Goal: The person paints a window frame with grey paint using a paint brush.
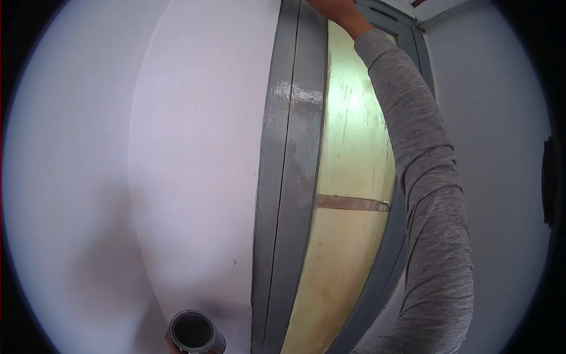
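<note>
At the bottom, left of the door frame, my left hand (170,344) grips a round open-topped can (220,341). Its inside looks dark grey, and only a few of my fingers show at its left side. My right arm, in a grey sleeve, reaches up to the top of the view. There my right hand (336,8) is at the upper part of the grey door frame (305,112); its fingers are cut off by the top edge, so anything in them is hidden. Glossy, wet-looking grey covers the upper frame.
Beside the frame is a yellowish translucent door panel (348,159), crossed by a brownish strip (352,203). A pale wall (200,147) stands on the left. Another wall (501,118) is on the right, with a dark object (548,183) at its far edge.
</note>
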A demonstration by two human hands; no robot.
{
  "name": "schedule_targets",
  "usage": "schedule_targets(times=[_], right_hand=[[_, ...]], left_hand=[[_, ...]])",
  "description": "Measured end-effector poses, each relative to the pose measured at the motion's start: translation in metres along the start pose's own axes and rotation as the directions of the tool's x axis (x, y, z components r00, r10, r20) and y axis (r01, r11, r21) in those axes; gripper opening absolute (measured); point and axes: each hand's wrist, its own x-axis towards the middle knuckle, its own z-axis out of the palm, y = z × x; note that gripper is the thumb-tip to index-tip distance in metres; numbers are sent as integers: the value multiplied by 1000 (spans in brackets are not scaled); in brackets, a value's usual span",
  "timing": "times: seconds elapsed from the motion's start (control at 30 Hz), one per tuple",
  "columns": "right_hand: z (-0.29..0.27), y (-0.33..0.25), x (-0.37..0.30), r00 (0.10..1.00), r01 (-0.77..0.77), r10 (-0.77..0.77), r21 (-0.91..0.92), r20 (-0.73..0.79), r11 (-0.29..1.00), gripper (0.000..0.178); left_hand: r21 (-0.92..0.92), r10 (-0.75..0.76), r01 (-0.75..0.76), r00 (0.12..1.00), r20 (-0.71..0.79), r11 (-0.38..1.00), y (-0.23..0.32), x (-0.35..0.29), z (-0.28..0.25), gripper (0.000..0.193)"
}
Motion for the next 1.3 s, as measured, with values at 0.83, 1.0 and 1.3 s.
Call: schedule_targets(times=[0.83,1.0,1.3], right_hand=[[-14,-17,2,972,-210,220,122,-80,970,20],[-27,-3,-1,896,-439,444,127,-11,889,18],[-60,35,-44,868,-495,495,-5,39,869,18]], left_hand=[[-46,1,0,1000,10,999,-20,15,8,105],[-40,9,-9,1000,10,999,-34,17,7,104],[10,39,-39,999,30,999,-20,23,6,102]])
